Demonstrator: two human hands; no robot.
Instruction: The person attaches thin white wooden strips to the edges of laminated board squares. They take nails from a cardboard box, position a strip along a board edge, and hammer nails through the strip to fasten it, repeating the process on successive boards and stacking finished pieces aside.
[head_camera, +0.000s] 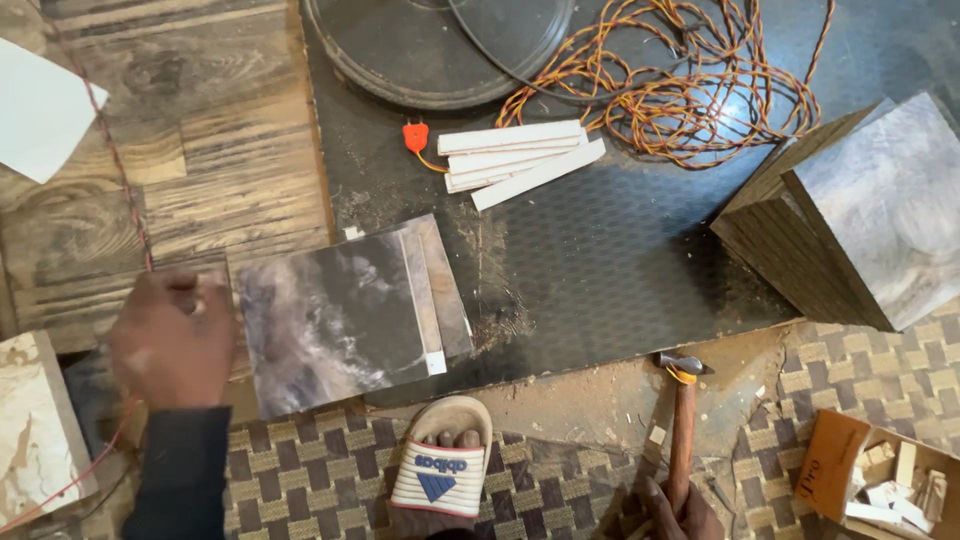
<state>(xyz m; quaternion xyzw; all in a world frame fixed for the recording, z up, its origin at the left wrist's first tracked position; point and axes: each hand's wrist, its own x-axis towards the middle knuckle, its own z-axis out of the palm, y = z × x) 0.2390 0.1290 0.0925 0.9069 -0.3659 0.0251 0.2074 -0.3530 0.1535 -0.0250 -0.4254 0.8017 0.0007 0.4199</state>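
Left grip (172, 338) at marbled panel's (340, 315) edge

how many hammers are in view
1. The hammer lies on the floor at lower right, its handle in the right hand, head toward the dark board. Others may be hidden.

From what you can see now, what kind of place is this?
Probably a small carpentry or laminate workshop on the floor: the right hand holds a hammer, sawdust covers the dark board, and cut strips lie nearby.
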